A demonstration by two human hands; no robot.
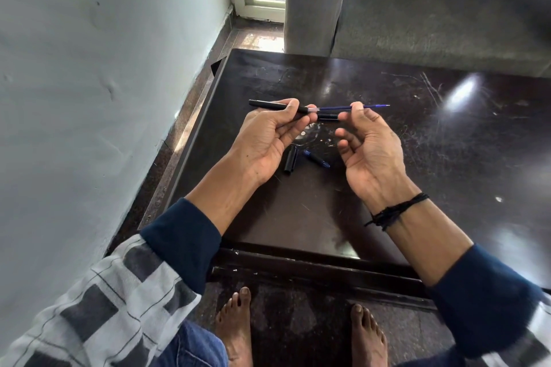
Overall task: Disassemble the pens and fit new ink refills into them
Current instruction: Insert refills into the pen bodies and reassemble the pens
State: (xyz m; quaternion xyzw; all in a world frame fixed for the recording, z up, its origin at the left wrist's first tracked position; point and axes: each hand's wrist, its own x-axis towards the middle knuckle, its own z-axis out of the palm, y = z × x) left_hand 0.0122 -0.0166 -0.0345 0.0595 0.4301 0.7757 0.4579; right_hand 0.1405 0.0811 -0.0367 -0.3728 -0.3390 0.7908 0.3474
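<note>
My left hand [269, 140] grips a black pen barrel [269, 104], held level above the dark table [447, 143]. A thin blue ink refill [337, 109] sticks out of the barrel's right end, its tip pointing right. My right hand [369, 146] pinches the refill between thumb and forefinger partway along it. Below the hands, a black pen cap [290, 159] and a small blue tip piece [316, 158] lie on the table. Another dark piece [328, 118] shows just under the refill, partly hidden by my fingers.
A pale wall runs along the left of the table. A grey sofa [432, 15] stands beyond the far edge. My bare feet [235, 325] rest on the floor below the table's near edge.
</note>
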